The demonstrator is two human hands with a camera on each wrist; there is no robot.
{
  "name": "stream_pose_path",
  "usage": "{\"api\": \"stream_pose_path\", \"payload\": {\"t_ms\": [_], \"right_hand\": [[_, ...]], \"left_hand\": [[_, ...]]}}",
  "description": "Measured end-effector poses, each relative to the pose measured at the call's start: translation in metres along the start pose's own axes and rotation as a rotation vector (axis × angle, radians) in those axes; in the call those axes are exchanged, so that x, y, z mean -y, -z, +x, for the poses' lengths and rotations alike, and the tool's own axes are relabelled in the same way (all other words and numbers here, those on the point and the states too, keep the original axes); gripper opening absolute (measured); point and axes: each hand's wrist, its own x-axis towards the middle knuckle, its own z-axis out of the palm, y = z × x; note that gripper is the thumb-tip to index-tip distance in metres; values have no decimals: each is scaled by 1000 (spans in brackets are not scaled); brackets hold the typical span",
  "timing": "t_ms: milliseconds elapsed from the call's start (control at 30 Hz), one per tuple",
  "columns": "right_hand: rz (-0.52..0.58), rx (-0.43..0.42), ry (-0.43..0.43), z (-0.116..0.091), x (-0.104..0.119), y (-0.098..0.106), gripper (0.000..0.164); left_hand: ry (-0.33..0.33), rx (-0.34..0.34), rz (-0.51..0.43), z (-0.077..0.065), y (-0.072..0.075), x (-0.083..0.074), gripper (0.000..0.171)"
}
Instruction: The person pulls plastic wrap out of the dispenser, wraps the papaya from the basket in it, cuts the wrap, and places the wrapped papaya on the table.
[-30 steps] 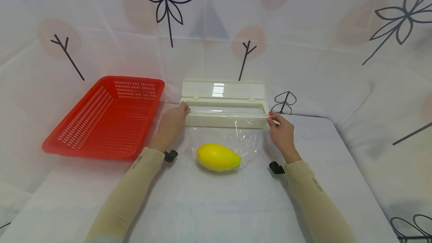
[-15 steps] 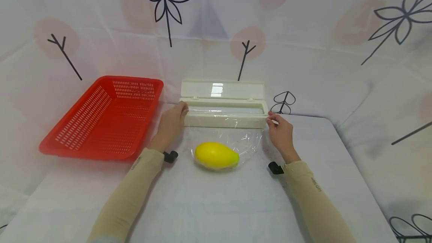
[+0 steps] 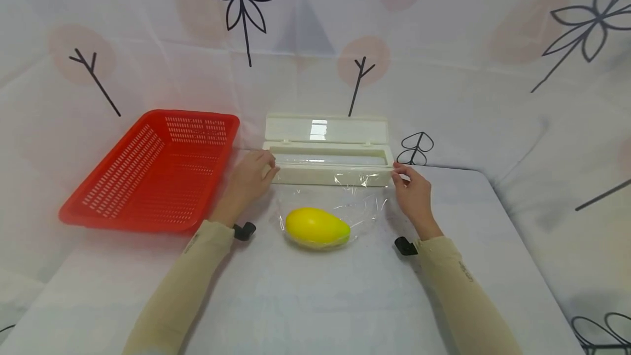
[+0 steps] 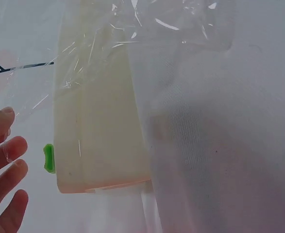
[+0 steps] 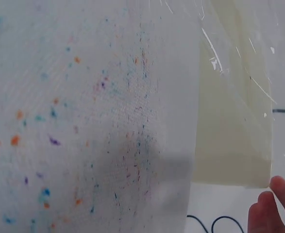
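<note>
A cream plastic-wrap dispenser box (image 3: pixel 330 175) lies across the far part of the table with its lid (image 3: pixel 291 127) raised. Clear plastic wrap (image 3: pixel 362 199) comes over its front and spreads down toward a yellow fruit with a green tip (image 3: pixel 315 227), mango- or papaya-like. At the box's left end my left hand (image 3: pixel 248 179) pinches the wrap between thumb and forefinger, the other fingers loosely bent. My right hand (image 3: pixel 413 193) pinches the wrap's other side at the right end, a fingertip at the box corner. The left wrist view shows a small green tab (image 4: pixel 49 158) on the box's end.
On the left stands a red perforated plastic basket (image 3: pixel 148 179), close beside my left forearm. A white cloth covers the table (image 3: pixel 315 300). Right behind the box hangs a patterned fabric backdrop (image 3: pixel 443 92).
My left hand has shifted slightly at the box's left end, its fingers now more bent. Film across the box front has slackened and bunched toward the right. My right hand stays put.
</note>
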Motion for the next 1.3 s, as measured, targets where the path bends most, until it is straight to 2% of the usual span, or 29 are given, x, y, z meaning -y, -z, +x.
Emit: {"api": "stream_pose_path", "payload": {"t_ms": [100, 300, 500, 800, 1033, 1133, 1300], "right_hand": [[-6, -7, 49, -3, 2, 2, 8], [0, -11, 99, -10, 10, 10, 7], [49, 11, 119, -20, 13, 20, 9], [54, 92, 125, -43, 18, 36, 10], [73, 168, 191, -64, 18, 48, 7], [76, 213, 222, -72, 20, 52, 9], [80, 303, 286, -82, 18, 59, 16]], "left_hand": [[6, -20, -28, -3, 1, -1, 15], [119, -10, -171, -15, 6, -4, 17], [179, 21, -282, -31, 8, -4, 17], [99, -2, -397, -52, 14, -3, 13], [90, 42, -447, -64, 20, -2, 15], [68, 58, -460, -69, 21, 0, 14], [-24, 88, -452, -78, 21, 5, 11]]}}
